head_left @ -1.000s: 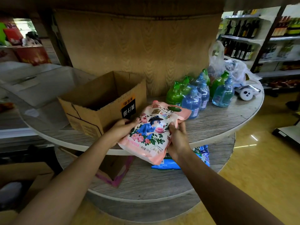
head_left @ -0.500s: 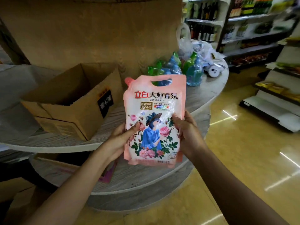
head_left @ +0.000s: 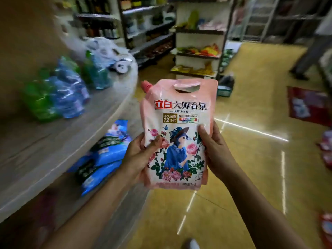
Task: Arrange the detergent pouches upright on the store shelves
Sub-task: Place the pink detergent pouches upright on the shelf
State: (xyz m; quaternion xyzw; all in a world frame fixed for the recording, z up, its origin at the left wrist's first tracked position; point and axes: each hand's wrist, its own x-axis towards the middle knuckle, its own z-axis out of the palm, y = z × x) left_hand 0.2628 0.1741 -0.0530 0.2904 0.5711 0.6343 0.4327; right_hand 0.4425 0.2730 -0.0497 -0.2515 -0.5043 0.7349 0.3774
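Observation:
A pink detergent pouch (head_left: 177,108) with a rose-and-figure print, a handle cut-out and a pink spout cap is upright in the air above the yellow floor. My left hand (head_left: 139,157) grips its lower left edge, thumb on the front. My right hand (head_left: 214,151) grips its lower right edge, thumb also on the front. Blue detergent pouches (head_left: 106,153) lie flat on the lower tier of the round wooden display (head_left: 53,159) to the left.
Green and blue bottles (head_left: 59,94) and a white plastic bag (head_left: 102,49) stand on the display's upper tier. Store shelves (head_left: 197,42) with goods rise ahead. Red and pink packs (head_left: 309,108) lie on the floor at right. A person's legs (head_left: 309,56) are far right.
The view swung right, away from the cardboard box toward the aisle. Both hands lifted the pink pouch off the display edge to upright and carried it over the floor.

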